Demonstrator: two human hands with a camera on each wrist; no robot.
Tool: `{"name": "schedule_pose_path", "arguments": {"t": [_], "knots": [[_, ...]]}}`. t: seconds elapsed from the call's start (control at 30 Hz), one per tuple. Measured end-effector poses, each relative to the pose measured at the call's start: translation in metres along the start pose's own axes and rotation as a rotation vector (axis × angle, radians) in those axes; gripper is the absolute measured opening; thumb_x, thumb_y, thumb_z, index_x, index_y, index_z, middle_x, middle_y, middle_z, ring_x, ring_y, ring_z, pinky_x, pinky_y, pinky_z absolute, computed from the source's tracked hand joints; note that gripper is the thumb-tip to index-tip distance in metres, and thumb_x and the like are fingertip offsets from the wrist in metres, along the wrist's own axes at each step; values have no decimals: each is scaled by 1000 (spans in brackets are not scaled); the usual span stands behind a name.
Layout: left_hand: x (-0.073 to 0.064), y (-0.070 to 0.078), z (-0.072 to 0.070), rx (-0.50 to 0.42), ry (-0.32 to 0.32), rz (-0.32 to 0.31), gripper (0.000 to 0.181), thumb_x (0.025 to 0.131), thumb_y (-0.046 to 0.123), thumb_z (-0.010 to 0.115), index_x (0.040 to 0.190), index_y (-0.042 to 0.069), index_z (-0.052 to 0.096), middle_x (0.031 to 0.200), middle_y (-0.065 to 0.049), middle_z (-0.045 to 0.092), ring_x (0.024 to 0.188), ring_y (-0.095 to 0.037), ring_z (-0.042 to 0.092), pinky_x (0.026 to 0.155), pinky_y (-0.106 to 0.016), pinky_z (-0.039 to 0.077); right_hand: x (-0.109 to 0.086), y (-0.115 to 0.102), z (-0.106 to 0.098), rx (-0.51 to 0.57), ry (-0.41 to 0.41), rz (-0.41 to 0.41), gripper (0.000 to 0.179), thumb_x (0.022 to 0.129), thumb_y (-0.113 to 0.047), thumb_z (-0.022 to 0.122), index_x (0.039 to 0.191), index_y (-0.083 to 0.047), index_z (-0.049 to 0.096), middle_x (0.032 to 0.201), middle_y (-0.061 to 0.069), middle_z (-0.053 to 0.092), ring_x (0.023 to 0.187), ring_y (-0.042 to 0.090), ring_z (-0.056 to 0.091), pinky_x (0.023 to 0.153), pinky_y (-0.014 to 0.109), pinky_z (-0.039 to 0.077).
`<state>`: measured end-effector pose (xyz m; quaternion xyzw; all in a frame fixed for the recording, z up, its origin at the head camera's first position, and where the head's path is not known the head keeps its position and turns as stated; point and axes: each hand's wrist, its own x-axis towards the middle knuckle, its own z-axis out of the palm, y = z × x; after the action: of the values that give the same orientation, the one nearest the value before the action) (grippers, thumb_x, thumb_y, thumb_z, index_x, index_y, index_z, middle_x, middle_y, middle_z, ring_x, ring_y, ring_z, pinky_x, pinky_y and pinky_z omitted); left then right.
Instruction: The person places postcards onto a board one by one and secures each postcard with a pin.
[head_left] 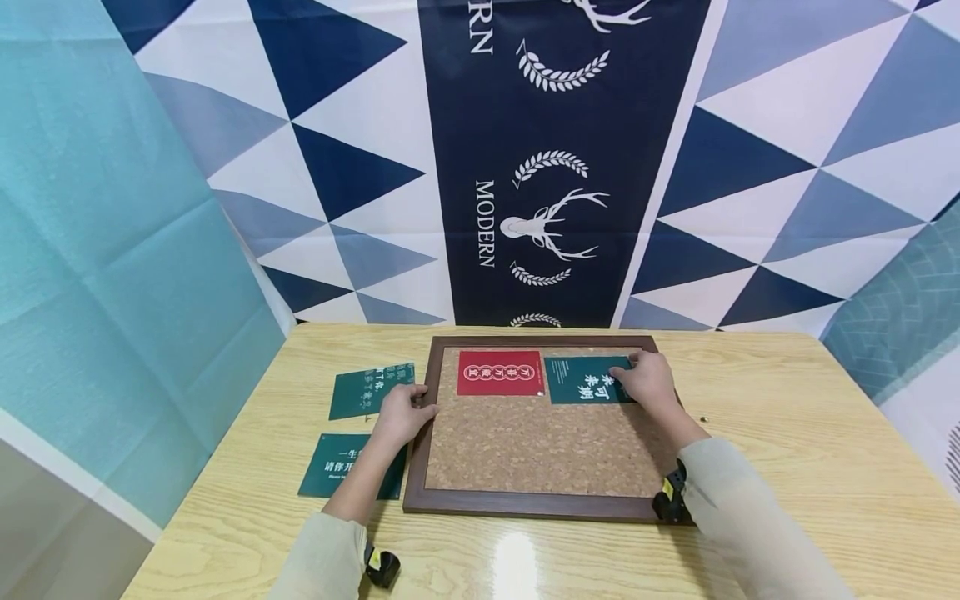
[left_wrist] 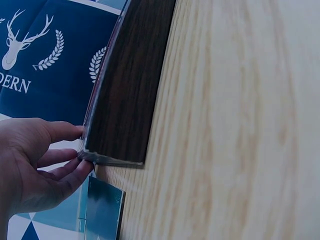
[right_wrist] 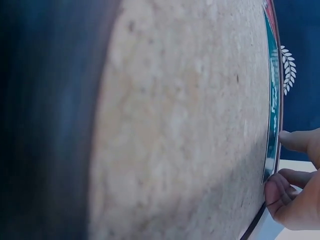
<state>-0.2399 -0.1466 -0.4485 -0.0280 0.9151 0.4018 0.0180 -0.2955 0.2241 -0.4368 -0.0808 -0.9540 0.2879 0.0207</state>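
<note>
A corkboard (head_left: pixel 540 454) in a dark brown frame lies flat on the table. My left hand (head_left: pixel 401 417) grips its left side; the left wrist view shows thumb and fingertips at the frame's corner (left_wrist: pixel 125 95). My right hand (head_left: pixel 649 383) holds the right end of a dark green card (head_left: pixel 572 382) with white writing, on the upper right of the cork. Its thumb and fingers pinch that end in the right wrist view, where the card (right_wrist: pixel 273 105) appears nearly edge-on. To the left is a red card (head_left: pixel 500 372), with a small shiny pin at its lower right corner.
Left of the board lie two more green cards, one farther back (head_left: pixel 356 393) and one nearer (head_left: pixel 322 471), partly covered by my left arm. A tiny metallic piece (head_left: pixel 704 419) sits on the wooden table (head_left: pixel 787 467) to the right. Patterned cloth (head_left: pixel 540 125) hangs behind.
</note>
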Motion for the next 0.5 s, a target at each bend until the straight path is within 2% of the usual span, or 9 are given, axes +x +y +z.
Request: {"name": "schedule_pose_path", "arguments": {"t": [0.3,0.5], "knots": [[0,2,1,-5,-2,-8,44,86,16,68,124,-2,58,114,-18,61,94,-24,58,77,-37,54,-1,8,-10,53,8,-18,46,92,-19,54,125,13,50,118,33,55,106,44,55,84,52,47],[1,0,0,-13,-1,-16,44,86,16,68,125,-2,57,117,-18,60,93,-23,57,77,-36,54,-4,6,-23,88,-19,-1,43,94,-22,50,124,11,51,118,32,52,105,42,51,85,51,45]]}}
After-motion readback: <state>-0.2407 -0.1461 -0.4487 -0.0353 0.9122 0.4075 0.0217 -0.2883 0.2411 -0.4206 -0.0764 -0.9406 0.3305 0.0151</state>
